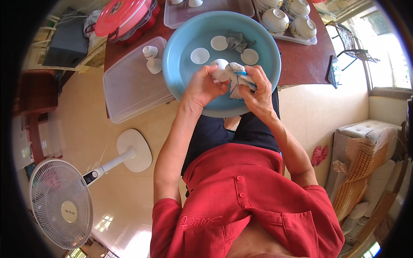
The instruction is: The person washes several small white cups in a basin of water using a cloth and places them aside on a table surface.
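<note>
My left hand (206, 84) grips a small white cup (220, 69) above a light blue plastic basin (172, 75). Bunched in my right hand (259, 88) is a white cloth (237, 82) with blue edging, held right beside the cup. Inside the basin lie several white round pieces, among them one white piece (200, 56) at the left, another white piece (219, 43) at the back and a third white piece (249, 56) at the right. A crumpled grey mesh cloth (238, 42) rests between the last two.
Left of the basin, a clear plastic tray (132, 84) carries two white cups (152, 59). Behind it sits a red lidded container (124, 17). Patterned bowls (276, 21) stand upside down on a tray at the back right. A phone (334, 71) lies at the table's (303, 64) right edge. A fan (61, 206) stands lower left.
</note>
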Action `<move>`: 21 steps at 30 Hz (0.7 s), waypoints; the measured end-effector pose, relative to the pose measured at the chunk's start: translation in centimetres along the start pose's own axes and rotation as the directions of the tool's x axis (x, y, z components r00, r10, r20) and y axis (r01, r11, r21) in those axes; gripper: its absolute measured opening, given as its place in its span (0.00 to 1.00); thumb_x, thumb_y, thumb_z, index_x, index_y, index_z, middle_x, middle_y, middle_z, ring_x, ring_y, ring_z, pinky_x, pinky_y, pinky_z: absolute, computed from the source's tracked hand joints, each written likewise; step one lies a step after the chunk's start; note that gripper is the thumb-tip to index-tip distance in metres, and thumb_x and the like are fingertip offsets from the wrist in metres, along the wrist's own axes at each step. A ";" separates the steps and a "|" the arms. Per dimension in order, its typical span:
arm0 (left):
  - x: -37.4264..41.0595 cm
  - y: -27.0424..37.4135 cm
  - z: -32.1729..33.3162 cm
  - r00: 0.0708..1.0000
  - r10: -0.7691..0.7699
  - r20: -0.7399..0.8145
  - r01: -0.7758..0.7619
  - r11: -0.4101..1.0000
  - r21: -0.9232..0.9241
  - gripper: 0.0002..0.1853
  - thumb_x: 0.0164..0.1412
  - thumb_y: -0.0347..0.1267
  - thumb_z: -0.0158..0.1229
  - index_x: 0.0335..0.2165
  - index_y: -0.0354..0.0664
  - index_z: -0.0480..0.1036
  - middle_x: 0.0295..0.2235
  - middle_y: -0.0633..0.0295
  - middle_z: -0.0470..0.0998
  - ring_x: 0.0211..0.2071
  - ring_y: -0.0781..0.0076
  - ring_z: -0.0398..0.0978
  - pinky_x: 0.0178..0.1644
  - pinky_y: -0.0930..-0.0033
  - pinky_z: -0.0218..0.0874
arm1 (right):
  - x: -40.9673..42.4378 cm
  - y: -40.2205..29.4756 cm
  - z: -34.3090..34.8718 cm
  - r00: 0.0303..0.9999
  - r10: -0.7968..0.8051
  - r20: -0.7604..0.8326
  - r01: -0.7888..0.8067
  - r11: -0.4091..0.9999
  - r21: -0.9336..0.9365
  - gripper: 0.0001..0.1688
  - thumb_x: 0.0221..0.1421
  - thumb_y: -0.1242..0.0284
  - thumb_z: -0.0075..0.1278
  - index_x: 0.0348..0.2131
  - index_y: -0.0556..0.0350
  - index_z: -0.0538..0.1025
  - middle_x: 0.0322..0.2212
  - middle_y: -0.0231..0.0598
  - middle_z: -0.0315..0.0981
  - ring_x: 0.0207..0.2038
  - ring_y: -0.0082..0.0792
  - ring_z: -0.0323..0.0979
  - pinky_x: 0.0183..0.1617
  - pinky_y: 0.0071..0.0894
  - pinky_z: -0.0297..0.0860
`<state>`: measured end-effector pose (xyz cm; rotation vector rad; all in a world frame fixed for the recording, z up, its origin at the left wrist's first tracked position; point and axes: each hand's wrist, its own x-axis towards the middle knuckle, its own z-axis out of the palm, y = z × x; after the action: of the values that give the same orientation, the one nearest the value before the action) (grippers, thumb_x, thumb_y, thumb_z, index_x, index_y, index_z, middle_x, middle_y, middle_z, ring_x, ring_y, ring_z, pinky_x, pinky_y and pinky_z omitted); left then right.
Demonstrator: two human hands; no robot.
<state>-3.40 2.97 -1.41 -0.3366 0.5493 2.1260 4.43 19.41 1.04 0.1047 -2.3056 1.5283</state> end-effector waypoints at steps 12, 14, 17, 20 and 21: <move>-1.6 -0.5 1.4 0.926 0.365 -0.097 -0.214 0.717 0.663 0.32 0.45 0.26 0.61 0.48 0.43 0.55 0.42 0.60 0.67 0.43 0.69 0.68 0.38 0.68 0.62 | 0.2 0.7 0.2 0.997 0.037 0.070 -0.035 0.999 -0.032 0.24 0.39 0.82 0.44 0.42 0.61 0.67 0.32 0.48 0.63 0.35 0.48 0.66 0.38 0.37 0.65; -1.8 -0.3 1.0 0.893 0.439 -0.102 -0.230 0.639 0.735 0.34 0.44 0.24 0.62 0.49 0.43 0.54 0.41 0.61 0.67 0.42 0.70 0.68 0.37 0.71 0.61 | 0.4 0.8 0.2 0.995 0.044 0.094 -0.040 0.998 -0.039 0.25 0.40 0.81 0.43 0.43 0.61 0.66 0.33 0.49 0.63 0.36 0.49 0.65 0.39 0.37 0.64; -1.8 -0.1 -0.4 0.895 0.442 -0.059 -0.298 0.692 0.658 0.31 0.46 0.24 0.61 0.48 0.44 0.56 0.40 0.62 0.68 0.41 0.72 0.68 0.35 0.73 0.59 | 0.6 0.7 0.3 0.992 0.045 0.118 -0.040 0.998 -0.045 0.25 0.41 0.80 0.43 0.44 0.61 0.65 0.34 0.49 0.62 0.37 0.49 0.65 0.40 0.37 0.64; -1.7 0.1 -0.5 0.904 0.427 0.006 -0.345 0.722 0.599 0.29 0.47 0.26 0.61 0.49 0.45 0.59 0.40 0.64 0.69 0.41 0.73 0.67 0.35 0.74 0.57 | 0.7 0.5 0.3 0.984 0.095 0.148 -0.092 0.995 -0.024 0.26 0.41 0.79 0.43 0.45 0.60 0.65 0.36 0.48 0.61 0.38 0.48 0.64 0.41 0.37 0.64; -1.7 0.1 -0.4 0.913 0.407 0.022 -0.338 0.726 0.599 0.29 0.49 0.27 0.61 0.49 0.45 0.60 0.40 0.65 0.69 0.41 0.74 0.67 0.35 0.74 0.57 | 0.7 0.6 0.3 0.986 0.106 0.127 -0.106 0.994 -0.012 0.26 0.42 0.80 0.43 0.45 0.60 0.65 0.37 0.48 0.61 0.38 0.47 0.64 0.41 0.37 0.64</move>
<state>-2.53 1.52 -1.00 0.0249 1.4122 2.1776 3.56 19.48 0.63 0.0816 -2.4506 1.6101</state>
